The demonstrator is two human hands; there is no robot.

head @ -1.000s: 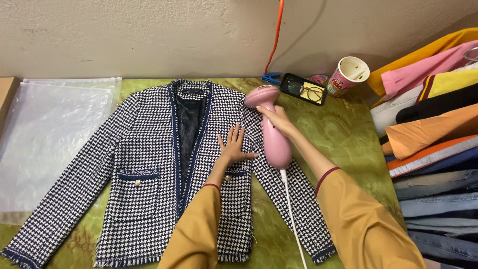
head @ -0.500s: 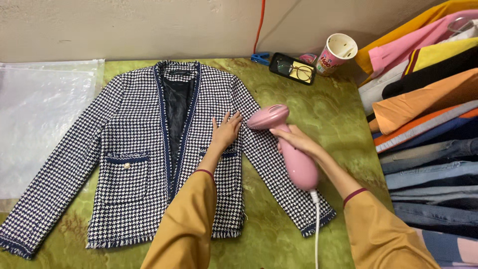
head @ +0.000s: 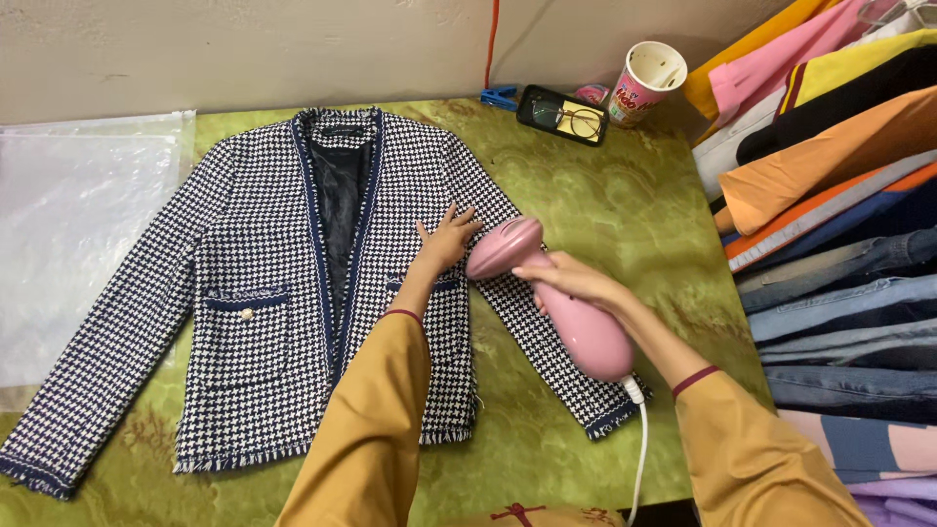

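A clear plastic bag (head: pixel 83 224) lies at the left of the green table (head: pixel 625 215), next to a black and white checked jacket (head: pixel 244 293) spread out flat. The left hand (head: pixel 446 239) lies open with its fingers flat on the jacket's front, and the right hand (head: pixel 576 283) is wrapped tight around a pink garment steamer (head: pixel 561 298) over the jacket's sleeve. Behind are glasses (head: pixel 571 117) and a paper cup (head: pixel 646 83), and folded clothes (head: pixel 839 224) are stacked at the right.

One jacket (head: pixel 264 283), one steamer (head: pixel 566 307), one cup (head: pixel 646 83).
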